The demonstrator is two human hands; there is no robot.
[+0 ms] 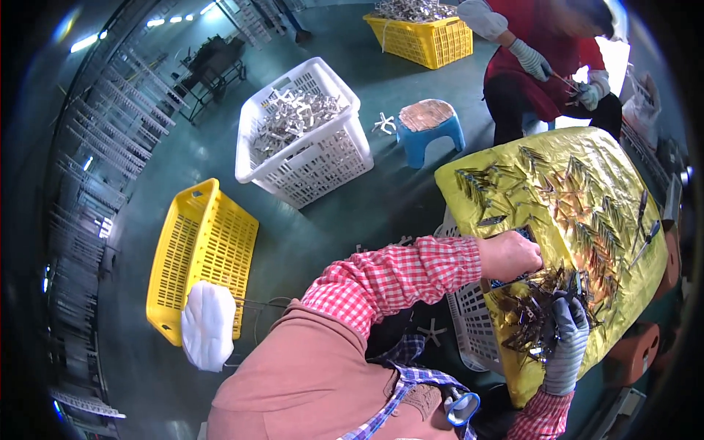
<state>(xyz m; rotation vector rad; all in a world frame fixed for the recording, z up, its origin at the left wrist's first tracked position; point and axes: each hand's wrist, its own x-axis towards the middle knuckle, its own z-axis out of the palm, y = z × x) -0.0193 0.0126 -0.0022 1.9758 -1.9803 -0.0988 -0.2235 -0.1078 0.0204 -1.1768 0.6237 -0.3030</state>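
My bare left hand [513,255] is closed in a fist over a dark, blue-edged flat thing [524,233] at the near left of a yellow-covered work surface [469,165]. Whatever its curled fingers hold is hidden. To its right, my right hand [568,337], in a grey striped glove, reaches into a heap of thin dark metal pieces [519,315]. Its fingers are bent together among the pieces; I cannot make out which one they grip. Similar pieces [605,227] lie in rows across the cover, beside dark-handled tools [649,238].
Across the surface sits a co-worker [543,81] in red with gloved hands. On the floor are a blue stool [416,147], a white basket [323,172] of metal parts, an upright yellow basket [235,238] and a filled yellow crate [422,45]. Hanging racks [110,139] line the left.
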